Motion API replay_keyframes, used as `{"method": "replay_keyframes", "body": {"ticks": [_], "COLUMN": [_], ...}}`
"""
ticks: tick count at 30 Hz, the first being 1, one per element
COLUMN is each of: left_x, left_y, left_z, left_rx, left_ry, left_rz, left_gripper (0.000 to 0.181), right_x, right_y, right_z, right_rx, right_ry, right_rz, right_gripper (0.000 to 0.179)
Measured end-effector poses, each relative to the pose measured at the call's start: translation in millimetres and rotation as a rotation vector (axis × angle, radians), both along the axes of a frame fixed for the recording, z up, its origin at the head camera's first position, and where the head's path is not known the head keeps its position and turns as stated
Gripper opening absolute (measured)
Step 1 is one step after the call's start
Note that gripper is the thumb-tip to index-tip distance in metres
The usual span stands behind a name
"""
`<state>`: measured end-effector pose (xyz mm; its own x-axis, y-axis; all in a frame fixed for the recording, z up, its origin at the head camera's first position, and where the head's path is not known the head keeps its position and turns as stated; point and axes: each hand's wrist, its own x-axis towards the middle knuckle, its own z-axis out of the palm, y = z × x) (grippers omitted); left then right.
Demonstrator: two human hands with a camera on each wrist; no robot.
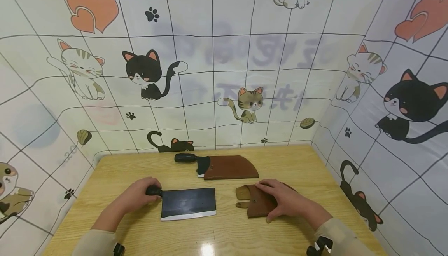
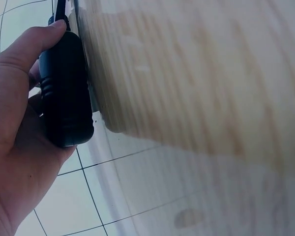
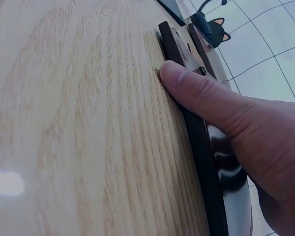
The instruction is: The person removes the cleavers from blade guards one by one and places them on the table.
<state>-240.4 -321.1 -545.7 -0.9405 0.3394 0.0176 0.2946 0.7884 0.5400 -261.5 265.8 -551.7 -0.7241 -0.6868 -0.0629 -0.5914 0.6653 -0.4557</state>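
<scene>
Head view: The left hand, lower left, grasps the black handle of a bare cleaver. The cleaver lies at lower centre over the wood-grain tabletop, dark rectangular blade to the right, bright cutting edge toward the bottom of the frame. The right hand, lower right, grips a brown leather sheath — thumb at its lower edge, fingers at its upper edge. 2 tan tabs point left. Between and above the hands, a 2nd knife lies with its blade in a 2nd sheath.

Left wrist view: The thumb lies along the handle, upper left; the other fingers are mostly hidden.

Right wrist view: The thumb presses the near edge of the brown leather sheath, upper right — a round stud shows just beside the thumb.
</scene>
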Motion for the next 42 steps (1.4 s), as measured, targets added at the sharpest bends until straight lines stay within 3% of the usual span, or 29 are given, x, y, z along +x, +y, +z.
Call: {"method": "replay_keyframes", "body": {"ticks": [13,21,26,31,42], "left_x": [-3.6,-13.5,-31.7,-58.5,-105.7], "left_y": [-2.2,2.3,15.6,33.6,72.1], "left_z": [0.9,5.9,13.8,20.7,22.0], "left_rx": [0.031,0.034,0.009,-0.006,-0.009], "left_ry": [-0.017,-0.011,0.034,0.111,0.243], "left_rz": [-0.006,-0.009,-0.033,-0.074,-0.076], "left_gripper": [0.028,0.032,0.032,0.035,0.041], "right_x": [0.0,-6.0,-21.0,-42.6,-88.4], "right_y": [1.0,-9.4,-25.6,-46.2,-92.2], "right_z": [1.6,11.5,23.5,32.5,33.0], "right_rx": [-0.025,-0.134,-0.128,-0.116,-0.079], "right_ry": [-0.017,0.015,0.086,0.138,0.119], "right_rz": [-0.033,-0.065,-0.043,-0.017,-0.044], "right_gripper": [0.122,0.104,0.096,0.092,0.090]}}
